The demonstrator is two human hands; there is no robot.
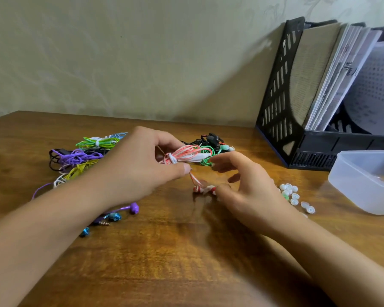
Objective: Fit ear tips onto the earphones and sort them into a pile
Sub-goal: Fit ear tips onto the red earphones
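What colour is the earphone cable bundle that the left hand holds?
Red and white striped cable bundle, gripped by the left hand; the head view shows it.

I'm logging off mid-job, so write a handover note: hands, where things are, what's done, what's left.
Left hand holds the red-white earphones above the table.
Right hand open, fingers at their buds.
Loose tips lie right, by the plastic tub.
Bundles pile left, more behind.
Done: cannot tell.
Left: tip these buds, add to pile.

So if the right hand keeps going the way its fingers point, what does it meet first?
Probably the red-and-white cable bundle held by the left hand; the right hand has fingers aimed left at it, though depth is unclear.
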